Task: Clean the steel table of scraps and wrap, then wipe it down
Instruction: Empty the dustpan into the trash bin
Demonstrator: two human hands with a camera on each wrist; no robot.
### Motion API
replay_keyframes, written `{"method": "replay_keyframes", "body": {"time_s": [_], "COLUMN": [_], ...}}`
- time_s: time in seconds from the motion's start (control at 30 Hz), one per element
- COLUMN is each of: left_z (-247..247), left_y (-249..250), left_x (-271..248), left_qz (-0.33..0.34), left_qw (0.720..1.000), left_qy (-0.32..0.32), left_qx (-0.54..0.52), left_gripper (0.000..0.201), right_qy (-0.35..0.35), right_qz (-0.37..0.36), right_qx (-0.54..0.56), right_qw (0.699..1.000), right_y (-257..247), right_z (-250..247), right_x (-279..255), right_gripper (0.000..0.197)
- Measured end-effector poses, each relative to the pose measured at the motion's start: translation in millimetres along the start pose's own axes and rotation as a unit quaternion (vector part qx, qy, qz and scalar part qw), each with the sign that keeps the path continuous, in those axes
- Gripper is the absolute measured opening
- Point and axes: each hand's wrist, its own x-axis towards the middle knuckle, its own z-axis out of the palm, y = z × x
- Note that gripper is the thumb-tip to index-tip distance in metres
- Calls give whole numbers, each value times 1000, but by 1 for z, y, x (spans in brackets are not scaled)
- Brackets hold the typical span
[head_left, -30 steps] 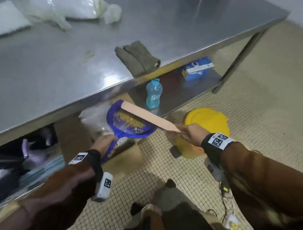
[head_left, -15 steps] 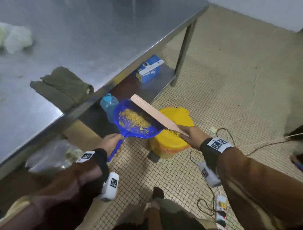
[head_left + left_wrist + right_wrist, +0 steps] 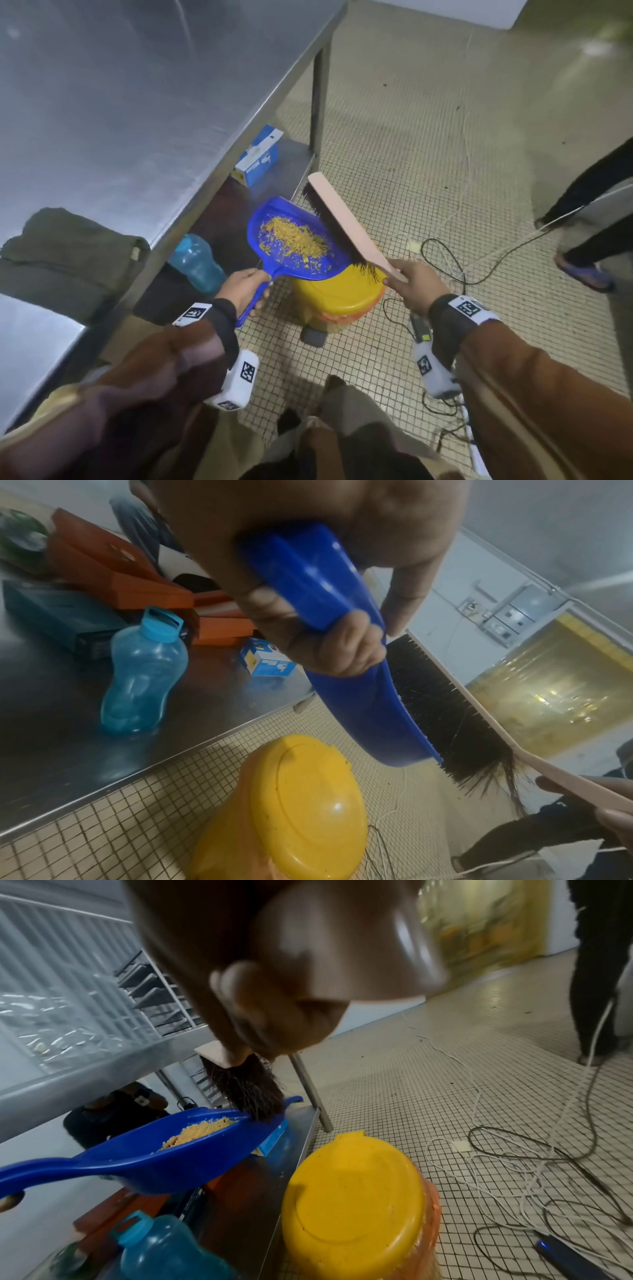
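My left hand (image 3: 244, 287) (image 3: 308, 593) grips the handle of a blue dustpan (image 3: 291, 240) (image 3: 171, 1148) that carries a heap of yellow scraps (image 3: 291, 236) (image 3: 198, 1131). The pan hangs over a yellow pedal bin (image 3: 337, 298) (image 3: 308, 804) (image 3: 356, 1199) whose lid is down. My right hand (image 3: 412, 284) (image 3: 274, 988) holds a brush (image 3: 346, 224) (image 3: 441, 710) with a pale wooden back; its dark bristles rest on the pan's right rim. The steel table (image 3: 137, 102) stretches along the left with a folded olive cloth (image 3: 65, 253) on it.
On the lower shelf (image 3: 270, 178) stand a blue water bottle (image 3: 195, 262) (image 3: 143, 674) and a blue-white box (image 3: 258, 156), with orange boxes (image 3: 113, 572) behind. Cables (image 3: 445, 260) (image 3: 531, 1177) trail over the tiled floor. Another person's legs (image 3: 589, 212) stand at the right.
My view swung right along the table. Both hands carried the loaded dustpan and brush from under the table edge to above the yellow bin.
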Motion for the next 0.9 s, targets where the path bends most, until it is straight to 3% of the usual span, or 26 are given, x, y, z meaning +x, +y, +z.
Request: {"method": "replay_keyframes", "body": {"time_s": [0.1, 0.33, 0.9], "left_z": [-3, -11, -12], "left_y": [1, 11, 36], "left_x": [9, 23, 28], "left_qz": [-1, 10, 26], "left_qw": [1000, 999, 999], "left_qy": [-11, -15, -31], "left_qx": [10, 29, 7], "left_gripper": [23, 21, 21], "right_qy": [14, 19, 74], "right_qz": [47, 84, 77], "right_qx": [26, 44, 114], "right_qw": [998, 995, 988], "right_y": [-1, -7, -19], "right_z": [7, 13, -1], "right_x": [0, 11, 12], "right_gripper": [35, 30, 30]}}
